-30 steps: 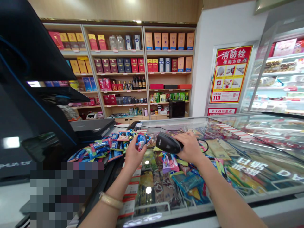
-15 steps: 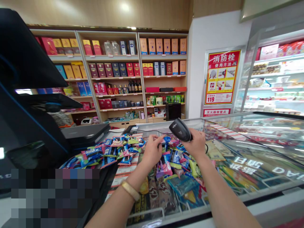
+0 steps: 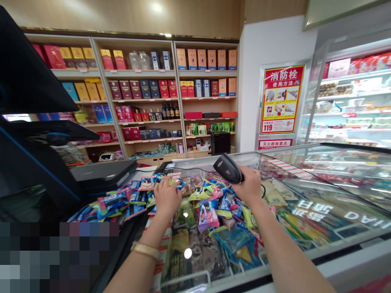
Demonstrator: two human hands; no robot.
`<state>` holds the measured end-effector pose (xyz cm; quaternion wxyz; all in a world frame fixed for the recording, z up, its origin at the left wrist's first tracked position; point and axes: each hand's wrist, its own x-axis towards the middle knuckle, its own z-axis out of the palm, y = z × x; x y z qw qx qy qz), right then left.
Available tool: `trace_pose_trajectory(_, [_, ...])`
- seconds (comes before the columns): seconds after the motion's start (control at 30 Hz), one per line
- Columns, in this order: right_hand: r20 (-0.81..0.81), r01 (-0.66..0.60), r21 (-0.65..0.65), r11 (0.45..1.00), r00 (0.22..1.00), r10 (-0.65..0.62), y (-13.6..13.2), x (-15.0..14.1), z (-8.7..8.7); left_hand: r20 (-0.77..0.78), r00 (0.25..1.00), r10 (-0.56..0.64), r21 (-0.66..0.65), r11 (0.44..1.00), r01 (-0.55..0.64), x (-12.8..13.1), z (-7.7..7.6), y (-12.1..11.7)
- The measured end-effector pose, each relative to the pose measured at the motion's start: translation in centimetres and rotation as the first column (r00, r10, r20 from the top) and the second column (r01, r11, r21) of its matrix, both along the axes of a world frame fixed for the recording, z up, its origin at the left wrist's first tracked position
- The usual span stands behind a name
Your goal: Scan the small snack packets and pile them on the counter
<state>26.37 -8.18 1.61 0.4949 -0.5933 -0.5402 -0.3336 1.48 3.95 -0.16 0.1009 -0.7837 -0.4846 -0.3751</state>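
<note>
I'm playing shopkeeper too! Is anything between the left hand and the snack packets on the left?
Nothing visible blocks the left hand from those snack packets; it's right at their edge. The barcode scanner is off to the right.

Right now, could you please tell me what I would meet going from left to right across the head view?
Dark monitor, left hand, black scanner in the right hand, red poster, lit display shelves.
</note>
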Motion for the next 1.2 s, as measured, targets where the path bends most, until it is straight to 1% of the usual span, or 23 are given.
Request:
trace_pose_trajectory(0.03, [0.002, -0.002, -0.002, 1.000, 1.000, 0.002, 0.0, 0.0, 0.0, -0.081, 0.994, 0.071, -0.006, 0.997, -0.072, -0.5, 0.0, 0.1])
trace_pose_trajectory(0.07, [0.003, -0.003, -0.004, 1.000, 1.000, 0.003, 0.0, -0.1, 0.0, -0.151, 0.982, 0.113, -0.017, 0.993, -0.117, -1.0, 0.0, 0.1])
trace_pose_trajectory(0.17, [0.014, -0.005, -0.010, 1.000, 1.000, 0.005, 0.1, -0.1, -0.1, -0.287, 0.948, 0.140, -0.071, 0.983, -0.167, -1.6, -0.4, 0.3])
trace_pose_trajectory(0.23, [0.025, -0.004, -0.012, 1.000, 1.000, 0.005, 0.2, -0.1, -0.2, -0.326, 0.935, 0.136, -0.103, 0.979, -0.178, -1.7, -0.6, 0.5])
trace_pose_trajectory(0.33, [0.035, -0.003, -0.020, 1.000, 0.999, 0.004, 0.3, -0.1, -0.3, -0.315, 0.939, 0.140, -0.128, 0.974, -0.188, -1.7, -0.8, 0.8])
trace_pose_trajectory(0.4, [0.038, -0.003, -0.024, 1.000, 0.999, 0.004, 0.2, -0.1, -0.3, -0.269, 0.953, 0.140, -0.120, 0.977, -0.177, -1.7, -0.7, 0.8])
trace_pose_trajectory(0.5, [0.038, -0.006, -0.023, 1.000, 0.999, 0.006, 0.2, -0.1, -0.2, -0.152, 0.979, 0.139, -0.061, 0.987, -0.150, -1.9, -0.3, 0.8])
trace_pose_trajectory(0.6, [0.039, -0.001, -0.016, 1.000, 0.999, 0.002, 0.2, -0.2, -0.2, 0.057, 0.992, 0.115, 0.016, 0.993, -0.116, -2.1, 0.2, 1.1])
trace_pose_trajectory(0.67, [0.043, 0.006, -0.013, 1.000, 0.999, -0.005, 0.2, -0.2, -0.2, 0.244, 0.969, 0.036, 0.065, 0.996, -0.053, -2.3, 0.6, 1.4])
trace_pose_trajectory(0.73, [0.043, 0.007, -0.015, 1.000, 0.999, -0.006, 0.2, -0.2, -0.2, 0.442, 0.894, -0.072, 0.103, 0.994, 0.029, -2.3, 0.9, 1.6])
trace_pose_trajectory(0.8, [0.040, -0.003, -0.020, 1.000, 0.999, 0.004, 0.2, -0.2, -0.3, 0.606, 0.782, -0.144, 0.114, 0.989, 0.094, -2.3, 1.1, 1.7])
trace_pose_trajectory(0.87, [0.038, -0.024, -0.027, 0.999, 0.999, 0.025, 0.2, -0.2, -0.3, 0.723, 0.668, -0.173, 0.088, 0.983, 0.159, -2.0, 1.2, 1.5])
trace_pose_trajectory(0.93, [0.039, -0.059, -0.045, 0.997, 0.997, 0.061, 0.1, -0.2, -0.2, 0.817, 0.545, -0.187, 0.039, 0.962, 0.271, -1.6, 1.2, 1.2])
trace_pose_trajectory(1.03, [0.056, -0.138, -0.104, 0.985, 0.988, 0.145, -0.1, -0.4, 0.0, 0.937, 0.314, -0.151, -0.011, 0.888, 0.460, -1.1, 0.9, 1.1])
trace_pose_trajectory(1.1, [0.073, -0.190, -0.145, 0.971, 0.977, 0.202, -0.2, -0.7, 0.2, 0.978, 0.181, -0.101, -0.012, 0.845, 0.535, -0.8, 0.8, 1.1])
trace_pose_trajectory(1.13, [0.081, -0.212, -0.161, 0.964, 0.971, 0.227, -0.3, -0.9, 0.3, 0.987, 0.136, -0.083, -0.009, 0.822, 0.569, -0.7, 0.7, 1.1])
trace_pose_trajectory(1.2, [0.093, -0.247, -0.195, 0.949, 0.959, 0.269, -0.4, -1.3, 0.4, 0.994, 0.086, -0.070, -0.004, 0.754, 0.657, -0.6, 0.7, 0.9])
